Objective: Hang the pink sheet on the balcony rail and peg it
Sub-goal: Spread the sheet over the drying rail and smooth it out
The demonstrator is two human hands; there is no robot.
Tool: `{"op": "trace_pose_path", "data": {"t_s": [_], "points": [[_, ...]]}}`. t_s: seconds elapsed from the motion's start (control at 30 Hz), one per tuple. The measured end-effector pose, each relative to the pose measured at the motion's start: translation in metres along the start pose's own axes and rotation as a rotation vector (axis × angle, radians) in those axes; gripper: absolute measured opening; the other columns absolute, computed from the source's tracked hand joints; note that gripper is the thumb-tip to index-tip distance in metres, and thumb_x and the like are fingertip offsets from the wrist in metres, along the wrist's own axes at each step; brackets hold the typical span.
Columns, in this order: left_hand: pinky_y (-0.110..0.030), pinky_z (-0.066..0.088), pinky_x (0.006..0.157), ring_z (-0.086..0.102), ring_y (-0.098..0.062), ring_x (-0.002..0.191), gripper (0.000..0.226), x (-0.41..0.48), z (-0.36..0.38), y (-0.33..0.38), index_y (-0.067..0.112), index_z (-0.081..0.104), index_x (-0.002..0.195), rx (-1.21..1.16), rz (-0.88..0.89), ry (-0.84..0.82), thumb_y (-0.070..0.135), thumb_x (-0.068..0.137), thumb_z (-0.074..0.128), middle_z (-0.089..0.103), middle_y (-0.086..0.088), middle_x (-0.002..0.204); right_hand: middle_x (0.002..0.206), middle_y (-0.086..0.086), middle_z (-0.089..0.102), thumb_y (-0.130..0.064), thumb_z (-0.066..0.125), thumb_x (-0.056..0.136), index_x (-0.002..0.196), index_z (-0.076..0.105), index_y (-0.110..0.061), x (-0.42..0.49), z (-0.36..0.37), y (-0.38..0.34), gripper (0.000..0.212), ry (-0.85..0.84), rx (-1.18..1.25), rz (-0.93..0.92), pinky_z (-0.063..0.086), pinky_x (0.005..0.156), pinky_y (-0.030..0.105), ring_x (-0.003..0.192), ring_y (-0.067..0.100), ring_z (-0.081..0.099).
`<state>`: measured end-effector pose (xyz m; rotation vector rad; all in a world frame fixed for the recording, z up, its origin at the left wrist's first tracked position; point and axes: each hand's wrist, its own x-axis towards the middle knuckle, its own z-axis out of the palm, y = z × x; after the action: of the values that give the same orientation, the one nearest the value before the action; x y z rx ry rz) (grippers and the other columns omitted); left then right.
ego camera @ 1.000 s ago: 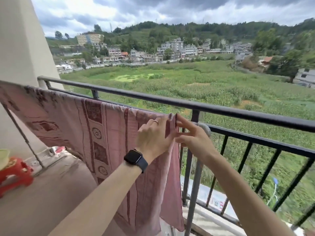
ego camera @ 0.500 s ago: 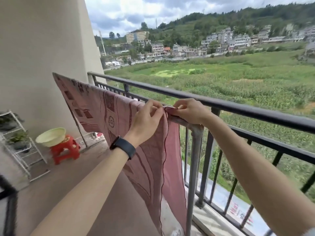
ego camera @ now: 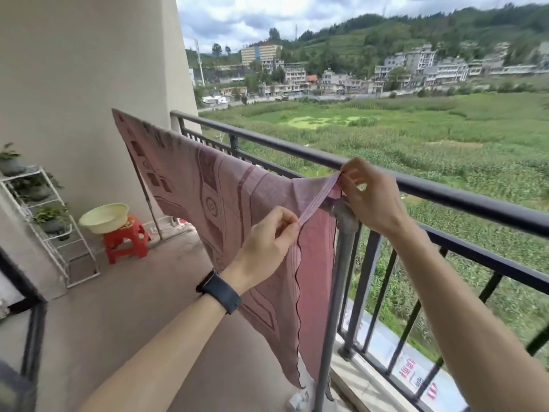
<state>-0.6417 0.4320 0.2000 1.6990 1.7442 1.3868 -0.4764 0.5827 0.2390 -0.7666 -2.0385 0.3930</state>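
The pink patterned sheet (ego camera: pixel 214 200) hangs over a grey pipe rack just inside the black balcony rail (ego camera: pixel 463 197). My left hand (ego camera: pixel 267 242), with a dark watch on the wrist, pinches the sheet's right edge and holds it out toward me. My right hand (ego camera: pixel 371 197) pinches the same edge higher up, by the grey pipe elbow (ego camera: pixel 343 215). The strip of cloth between the two hands is stretched taut. No peg shows in either hand.
A pale green basin (ego camera: pixel 104 217) sits on a red plastic stool (ego camera: pixel 126 242) by the wall. A white wire plant rack (ego camera: pixel 44 221) stands at the left. The grey upright post (ego camera: pixel 329 322) runs down to the concrete floor.
The view swung left. My left hand moved down and toward me, pulling the sheet's edge away from the rack. My right hand stayed at the pipe elbow.
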Motion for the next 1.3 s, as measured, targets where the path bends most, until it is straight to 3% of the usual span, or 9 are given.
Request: {"op": "trace_pose_path", "data": {"t_s": [0.13,0.23,0.37,0.5,0.63,0.8,0.87,1.07,1.3], "points": [[-0.013,0.047,0.074,0.060,-0.002,0.082,0.004,-0.021,0.001,-0.006,0.025,0.062,0.099,0.099,0.059,-0.112,0.025,0.096,0.059,0.065,0.012,0.088,0.097,-0.004,0.067,-0.013,0.056,0.099,0.105,0.060,-0.012,-0.048,0.007,-0.009,0.007,0.115,0.079,-0.040,0.056,0.070,0.020,0.086,0.011,0.064],[-0.017,0.049,0.079,0.061,-0.003,0.090,0.018,-0.011,-0.005,-0.010,0.027,0.062,0.111,0.197,0.128,-0.056,0.032,0.094,0.061,0.064,0.012,0.102,0.107,-0.016,0.066,-0.027,0.060,0.099,0.111,0.061,-0.025,-0.065,0.007,-0.005,0.013,0.087,0.293,0.197,0.054,0.080,0.022,0.099,0.002,0.064],[-0.031,0.048,0.091,0.057,-0.011,0.107,0.031,0.023,-0.016,0.000,0.027,0.057,0.123,0.385,0.275,0.079,0.033,0.093,0.059,0.058,0.006,0.120,0.115,-0.014,0.070,-0.036,0.060,0.097,0.114,0.066,-0.034,-0.067,0.004,-0.016,0.018,-0.014,0.417,0.251,0.053,0.091,0.032,0.107,0.002,0.066],[-0.043,0.039,0.107,0.045,-0.017,0.130,0.040,0.051,-0.015,0.017,0.033,0.052,0.134,0.590,0.376,-0.029,0.040,0.095,0.052,0.054,0.007,0.136,0.114,-0.011,0.070,-0.043,0.055,0.100,0.117,0.065,-0.033,-0.069,0.010,-0.032,0.023,0.035,0.355,0.278,0.050,0.081,0.017,0.100,-0.007,0.065],[-0.037,0.041,0.104,0.050,-0.014,0.124,0.033,0.059,-0.017,0.016,0.036,0.059,0.128,0.520,0.438,-0.093,0.039,0.096,0.052,0.061,0.010,0.129,0.110,-0.013,0.068,-0.052,0.052,0.099,0.117,0.064,-0.032,-0.083,0.012,-0.038,0.029,0.175,0.274,0.341,0.053,0.090,0.028,0.102,-0.004,0.063],[-0.042,0.038,0.106,0.050,-0.018,0.124,0.038,0.053,-0.019,0.000,0.037,0.060,0.126,0.527,0.525,-0.013,0.052,0.092,0.053,0.062,0.008,0.126,0.104,-0.017,0.065,-0.050,0.071,0.086,0.121,0.057,-0.019,-0.102,0.038,-0.058,0.049,0.327,0.160,0.381,0.056,0.073,0.019,0.089,-0.001,0.066],[-0.043,0.033,0.108,0.049,-0.017,0.125,0.040,0.053,-0.016,0.002,0.039,0.060,0.125,0.538,0.537,0.004,0.058,0.091,0.051,0.062,0.010,0.125,0.098,-0.019,0.065,-0.044,0.074,0.086,0.113,0.057,-0.020,-0.104,0.042,-0.061,0.040,0.413,0.112,0.397,0.058,0.072,0.022,0.084,-0.002,0.067],[-0.043,0.029,0.110,0.055,-0.017,0.120,0.038,0.056,0.000,0.026,0.039,0.058,0.128,0.487,0.699,-0.061,0.053,0.093,0.049,0.065,0.010,0.124,0.094,-0.020,0.067,-0.024,0.070,0.092,0.102,0.063,-0.016,-0.112,0.022,-0.076,0.015,0.518,0.158,0.381,0.051,0.069,0.006,0.083,-0.016,0.065],[-0.039,0.042,0.096,0.062,-0.015,0.095,0.031,0.065,0.011,0.040,0.037,0.065,0.115,0.352,0.684,-0.169,0.051,0.090,0.053,0.068,0.010,0.100,0.089,-0.003,0.072,-0.026,0.074,0.089,0.091,0.068,-0.023,-0.113,0.020,-0.074,0.007,0.706,0.236,0.407,0.059,0.074,0.024,0.081,0.009,0.071]]}}
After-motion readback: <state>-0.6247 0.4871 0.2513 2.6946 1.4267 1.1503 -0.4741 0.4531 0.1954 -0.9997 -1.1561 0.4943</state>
